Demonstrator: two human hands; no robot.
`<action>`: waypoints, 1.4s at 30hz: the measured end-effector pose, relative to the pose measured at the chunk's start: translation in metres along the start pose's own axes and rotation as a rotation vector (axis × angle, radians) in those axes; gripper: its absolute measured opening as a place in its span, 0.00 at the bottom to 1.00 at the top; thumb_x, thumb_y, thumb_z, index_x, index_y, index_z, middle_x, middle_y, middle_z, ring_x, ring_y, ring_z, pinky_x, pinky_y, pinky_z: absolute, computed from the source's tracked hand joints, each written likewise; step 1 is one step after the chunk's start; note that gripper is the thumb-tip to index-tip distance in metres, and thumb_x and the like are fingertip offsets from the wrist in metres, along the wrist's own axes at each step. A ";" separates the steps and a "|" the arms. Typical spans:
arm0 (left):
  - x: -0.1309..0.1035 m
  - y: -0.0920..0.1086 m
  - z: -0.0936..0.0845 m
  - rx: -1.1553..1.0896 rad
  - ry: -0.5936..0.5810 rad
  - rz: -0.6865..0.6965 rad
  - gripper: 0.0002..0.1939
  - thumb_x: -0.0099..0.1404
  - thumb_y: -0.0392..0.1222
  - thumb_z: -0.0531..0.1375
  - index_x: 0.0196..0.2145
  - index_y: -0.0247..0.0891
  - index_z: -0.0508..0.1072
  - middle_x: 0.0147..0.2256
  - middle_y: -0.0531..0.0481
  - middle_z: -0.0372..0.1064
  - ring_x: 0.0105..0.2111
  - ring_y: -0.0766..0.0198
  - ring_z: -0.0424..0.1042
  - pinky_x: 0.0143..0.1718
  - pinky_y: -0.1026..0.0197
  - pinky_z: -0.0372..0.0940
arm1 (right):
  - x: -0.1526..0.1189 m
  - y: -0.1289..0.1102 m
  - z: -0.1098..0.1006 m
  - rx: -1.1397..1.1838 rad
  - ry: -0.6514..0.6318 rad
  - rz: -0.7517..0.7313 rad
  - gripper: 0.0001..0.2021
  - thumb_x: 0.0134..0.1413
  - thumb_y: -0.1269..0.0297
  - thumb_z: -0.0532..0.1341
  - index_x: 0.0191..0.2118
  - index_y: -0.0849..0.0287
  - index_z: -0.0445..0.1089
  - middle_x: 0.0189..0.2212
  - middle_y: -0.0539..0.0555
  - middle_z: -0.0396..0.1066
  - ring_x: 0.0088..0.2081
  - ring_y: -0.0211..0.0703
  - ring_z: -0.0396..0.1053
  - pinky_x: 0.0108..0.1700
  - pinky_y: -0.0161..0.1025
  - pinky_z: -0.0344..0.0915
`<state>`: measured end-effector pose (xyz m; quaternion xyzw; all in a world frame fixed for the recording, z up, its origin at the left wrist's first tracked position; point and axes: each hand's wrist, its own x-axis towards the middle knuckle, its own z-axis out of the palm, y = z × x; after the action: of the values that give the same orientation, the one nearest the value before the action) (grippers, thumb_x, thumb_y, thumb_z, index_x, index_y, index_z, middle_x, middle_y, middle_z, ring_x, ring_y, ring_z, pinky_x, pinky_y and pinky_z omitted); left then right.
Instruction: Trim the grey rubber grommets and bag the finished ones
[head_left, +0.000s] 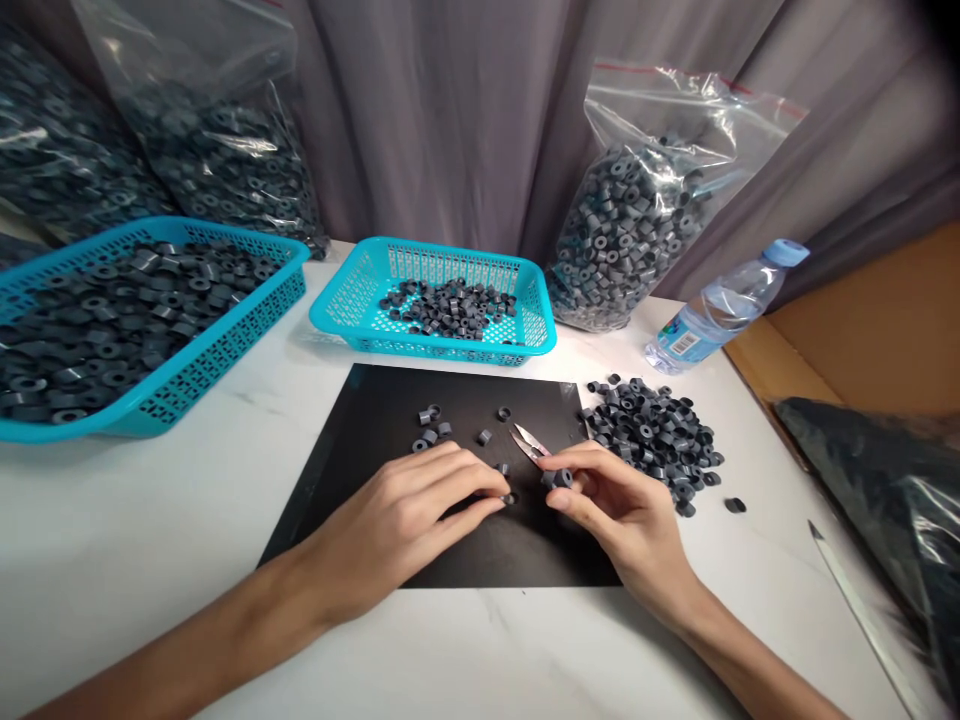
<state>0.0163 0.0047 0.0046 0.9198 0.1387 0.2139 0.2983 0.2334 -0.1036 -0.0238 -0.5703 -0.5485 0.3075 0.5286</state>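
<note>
Over the black mat [360,400], my left hand [427,500] has its thumb and fingertips pinched on a small dark ring [508,499]. My right hand [615,500] is closed around small scissors [529,443], whose pointed blades stick out to the upper left. Between the thumb and forefinger of that same hand sits a grey ring-shaped piece [557,480]. Several loose grey rings [429,437] lie on the mat beyond my left hand, and a single ring [504,413] lies near the blade tips.
A blue basket [442,350] with some rings stands behind the mat. A fuller blue basket [217,370] is at the left. Right of the mat lies a heap of rings [652,430]. Behind are bags of rings [630,230] and a water bottle [712,310].
</note>
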 end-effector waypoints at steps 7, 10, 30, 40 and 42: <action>0.002 -0.011 -0.006 0.249 -0.134 0.040 0.09 0.73 0.37 0.54 0.48 0.41 0.71 0.44 0.51 0.75 0.45 0.60 0.68 0.49 0.56 0.62 | 0.000 0.005 0.002 -0.271 -0.099 -0.159 0.11 0.63 0.60 0.63 0.49 0.53 0.74 0.41 0.55 0.72 0.38 0.43 0.70 0.39 0.39 0.68; 0.003 -0.012 -0.009 0.296 -0.101 0.034 0.11 0.71 0.41 0.59 0.50 0.42 0.70 0.45 0.52 0.74 0.47 0.60 0.68 0.55 0.55 0.57 | 0.000 0.006 0.003 -0.330 -0.168 -0.227 0.15 0.63 0.60 0.63 0.54 0.54 0.70 0.44 0.56 0.71 0.41 0.44 0.70 0.44 0.41 0.70; 0.005 -0.009 0.005 0.284 -0.030 -0.105 0.10 0.65 0.47 0.64 0.41 0.41 0.74 0.39 0.52 0.72 0.43 0.58 0.68 0.49 0.54 0.57 | -0.007 -0.021 -0.042 -0.565 -0.412 -0.112 0.18 0.61 0.56 0.65 0.53 0.52 0.65 0.46 0.54 0.67 0.47 0.45 0.66 0.47 0.40 0.67; 0.005 -0.010 0.008 0.293 0.008 -0.049 0.05 0.68 0.43 0.62 0.38 0.40 0.74 0.37 0.51 0.72 0.40 0.60 0.67 0.50 0.53 0.57 | -0.012 -0.019 -0.055 -0.615 -0.635 0.084 0.14 0.65 0.53 0.60 0.51 0.50 0.63 0.48 0.54 0.65 0.44 0.44 0.69 0.45 0.40 0.69; 0.004 -0.010 0.007 0.308 0.006 -0.031 0.05 0.68 0.42 0.61 0.38 0.40 0.74 0.37 0.51 0.72 0.40 0.60 0.67 0.49 0.53 0.57 | -0.012 -0.020 -0.052 -0.603 -0.638 0.079 0.12 0.66 0.55 0.58 0.51 0.50 0.64 0.48 0.54 0.65 0.45 0.44 0.69 0.46 0.40 0.69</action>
<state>0.0220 0.0103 -0.0052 0.9517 0.1851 0.1880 0.1568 0.2730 -0.1319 0.0054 -0.5959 -0.7273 0.3143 0.1308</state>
